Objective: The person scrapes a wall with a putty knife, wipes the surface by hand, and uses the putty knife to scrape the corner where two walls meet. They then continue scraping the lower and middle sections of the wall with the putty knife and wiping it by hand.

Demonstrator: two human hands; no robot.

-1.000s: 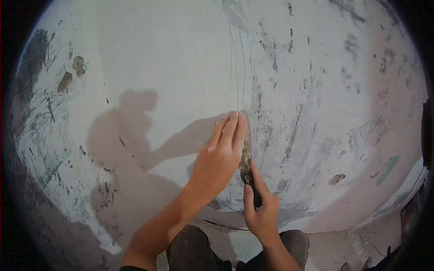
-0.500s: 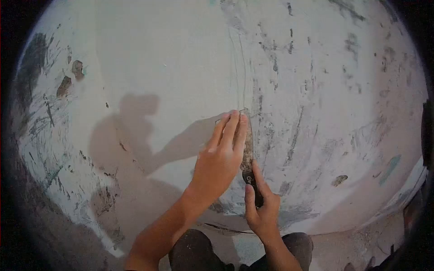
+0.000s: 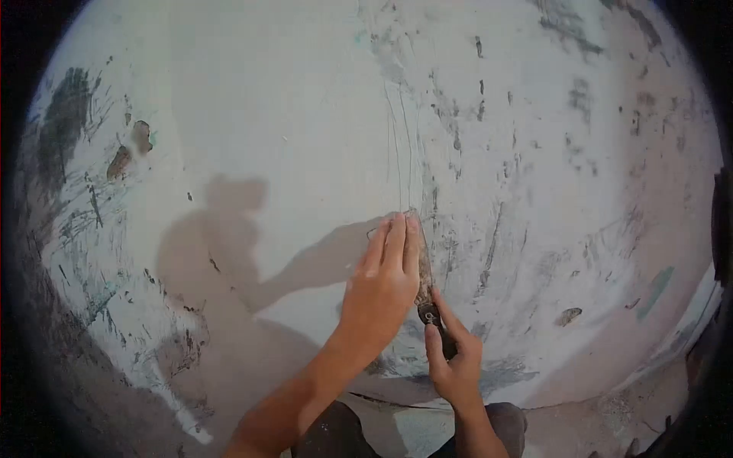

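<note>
A worn metal blade (image 3: 424, 263) with a black handle (image 3: 449, 347) lies against a pale, scuffed wall (image 3: 328, 153). My right hand (image 3: 456, 359) is closed round the handle, its thumb and index finger along it. Over the left part of the blade lies my left hand (image 3: 385, 278), with its fingers stretched upward and close together, pressing flat. The fingertips reach the blade's upper end and hide part of it. Thin dark lines run up the wall above the fingertips.
Dark holes (image 3: 142, 137) mark the wall at the left, and a small chipped spot (image 3: 568, 317) is at the right. My knees (image 3: 336, 429) show at the bottom, near the wall's lower edge. Shadows fall on the wall at the left.
Both hands and the blade sit slightly lower in view. The wall's marks have shifted too as the view moved. The thin lines above the fingertips look longer.
</note>
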